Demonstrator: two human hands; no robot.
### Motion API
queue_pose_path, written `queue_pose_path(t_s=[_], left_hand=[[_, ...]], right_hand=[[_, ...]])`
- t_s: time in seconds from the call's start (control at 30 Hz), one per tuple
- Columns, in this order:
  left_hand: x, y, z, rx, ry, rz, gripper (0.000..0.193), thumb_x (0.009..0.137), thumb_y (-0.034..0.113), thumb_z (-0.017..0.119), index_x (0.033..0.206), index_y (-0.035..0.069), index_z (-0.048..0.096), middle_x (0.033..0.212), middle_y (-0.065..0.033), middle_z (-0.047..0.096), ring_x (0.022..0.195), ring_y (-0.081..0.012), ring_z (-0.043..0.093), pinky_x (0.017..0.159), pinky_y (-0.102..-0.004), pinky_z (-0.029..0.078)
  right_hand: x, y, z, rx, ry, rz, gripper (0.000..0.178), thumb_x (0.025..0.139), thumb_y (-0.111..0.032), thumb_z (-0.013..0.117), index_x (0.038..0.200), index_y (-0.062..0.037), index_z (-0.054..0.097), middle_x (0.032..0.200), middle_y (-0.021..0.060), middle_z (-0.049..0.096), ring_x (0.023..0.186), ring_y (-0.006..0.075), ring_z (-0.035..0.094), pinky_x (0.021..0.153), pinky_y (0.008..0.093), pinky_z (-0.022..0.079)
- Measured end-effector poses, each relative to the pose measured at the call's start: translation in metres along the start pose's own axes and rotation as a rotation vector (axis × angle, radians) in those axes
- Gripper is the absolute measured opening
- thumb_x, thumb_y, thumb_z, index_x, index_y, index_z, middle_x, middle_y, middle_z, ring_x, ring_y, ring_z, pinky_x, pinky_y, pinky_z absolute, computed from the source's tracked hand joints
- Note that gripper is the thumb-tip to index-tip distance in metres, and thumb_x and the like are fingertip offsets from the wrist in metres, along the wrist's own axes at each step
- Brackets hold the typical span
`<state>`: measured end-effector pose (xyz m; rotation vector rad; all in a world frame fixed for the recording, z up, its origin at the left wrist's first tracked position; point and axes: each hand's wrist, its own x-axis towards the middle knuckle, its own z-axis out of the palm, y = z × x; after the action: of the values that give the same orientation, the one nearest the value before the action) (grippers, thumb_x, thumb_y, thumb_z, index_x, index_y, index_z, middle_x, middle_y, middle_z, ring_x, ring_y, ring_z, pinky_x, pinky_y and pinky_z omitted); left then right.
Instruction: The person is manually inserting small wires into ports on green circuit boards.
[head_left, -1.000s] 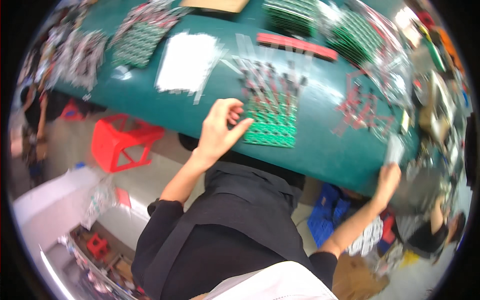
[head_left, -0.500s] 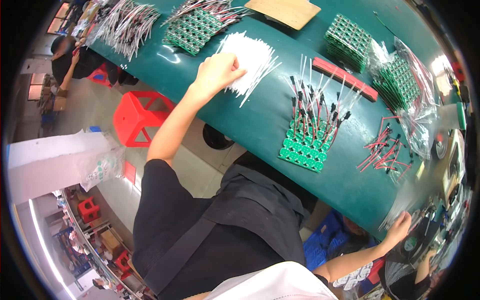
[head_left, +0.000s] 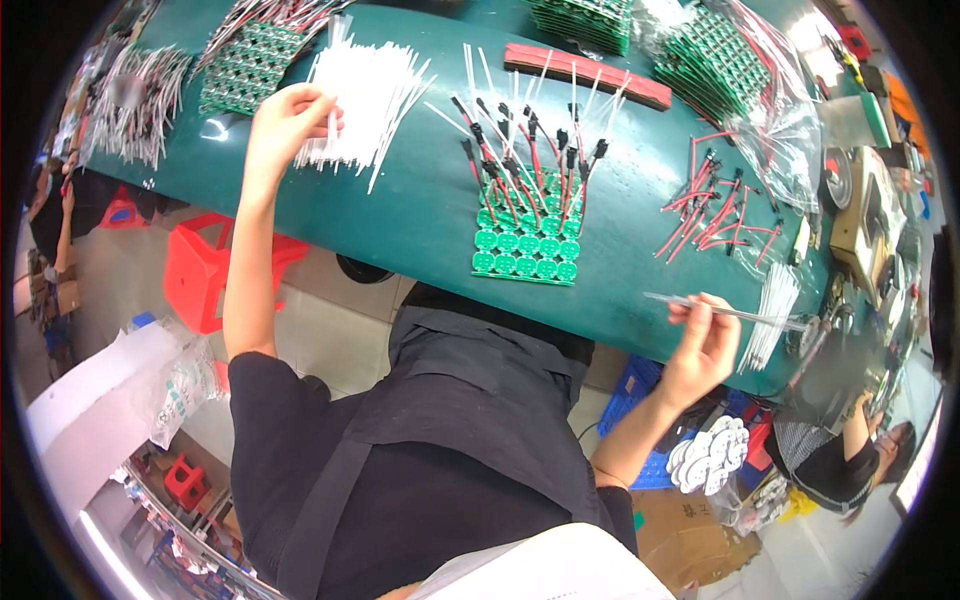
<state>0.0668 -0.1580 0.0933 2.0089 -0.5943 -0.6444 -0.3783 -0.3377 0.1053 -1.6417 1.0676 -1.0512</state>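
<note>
My left hand [head_left: 290, 128] is closed in a pinch at the left edge of a pile of thin white strips [head_left: 375, 95]; a pale strip shows at its fingertips. My right hand [head_left: 702, 345] grips slender silvery tweezers [head_left: 735, 313], held level above the table's front edge. Just beyond their right end lies a bundle of white strips [head_left: 768, 325]. Between my hands sits a green circuit board panel [head_left: 525, 245] of round sections. Red-and-black wires with black connectors [head_left: 535, 130] stand up from it, and several clear strips point away from them.
Behind the panel lies a long red bar [head_left: 590, 75]. Loose red and black wires [head_left: 715, 205] are scattered to the right. Stacks of green boards [head_left: 715, 60] and plastic bags stand at the far right. More wired boards [head_left: 250, 65] lie far left; a red stool [head_left: 200, 270] stands below.
My view has shifted, so the table things sit further left and higher. My right hand has come inward from the right table edge with the tweezers. My left hand remains at the strip pile.
</note>
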Motion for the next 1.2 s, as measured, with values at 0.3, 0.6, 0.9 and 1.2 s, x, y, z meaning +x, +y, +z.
queue_pose_path(t_s=[0.3, 0.6, 0.9, 1.2], left_hand=[[-0.105, 0.018, 0.091, -0.437, 0.181, 0.221, 0.024, 0.089, -0.004, 0.064, 0.112, -0.007, 0.060, 0.098, -0.0119, 0.068, 0.091, -0.0225, 0.069, 0.082, -0.0286, 0.054], [-0.117, -0.009, 0.127, -0.125, 0.158, 0.408, 0.015, 0.084, -0.008, 0.067, 0.098, -0.004, 0.069, 0.095, -0.0099, 0.069, 0.087, -0.0149, 0.067, 0.077, -0.0246, 0.055], [-0.126, 0.006, 0.147, -0.321, 0.063, 0.345, 0.015, 0.082, -0.002, 0.073, 0.096, -0.002, 0.071, 0.093, -0.0079, 0.068, 0.083, -0.0138, 0.067, 0.074, -0.0243, 0.056], [-0.125, 0.003, 0.148, -0.303, 0.064, 0.384, 0.014, 0.081, -0.002, 0.073, 0.094, -0.002, 0.071, 0.094, -0.0094, 0.069, 0.083, -0.0148, 0.068, 0.072, -0.0262, 0.057]], right_hand=[[-0.020, 0.036, 0.058, -0.286, 0.014, -0.252, 0.004, 0.085, 0.002, 0.068, 0.089, 0.0029, 0.068, 0.087, 0.0125, 0.068, 0.076, 0.0203, 0.065, 0.067, 0.0281, 0.052], [-0.031, 0.008, 0.086, 0.026, -0.071, -0.066, 0.011, 0.087, 0.001, 0.068, 0.097, 0.0033, 0.064, 0.092, 0.0093, 0.067, 0.078, 0.0129, 0.063, 0.069, 0.0271, 0.052], [-0.033, -0.004, 0.156, -0.134, -0.275, -0.286, 0.010, 0.082, 0.000, 0.071, 0.090, 0.0003, 0.065, 0.078, 0.0085, 0.065, 0.059, 0.0146, 0.061, 0.056, 0.0264, 0.050], [-0.035, -0.003, 0.159, -0.187, -0.297, -0.315, 0.010, 0.082, 0.001, 0.071, 0.089, 0.0011, 0.064, 0.080, 0.0093, 0.065, 0.061, 0.0173, 0.061, 0.055, 0.0278, 0.050]])
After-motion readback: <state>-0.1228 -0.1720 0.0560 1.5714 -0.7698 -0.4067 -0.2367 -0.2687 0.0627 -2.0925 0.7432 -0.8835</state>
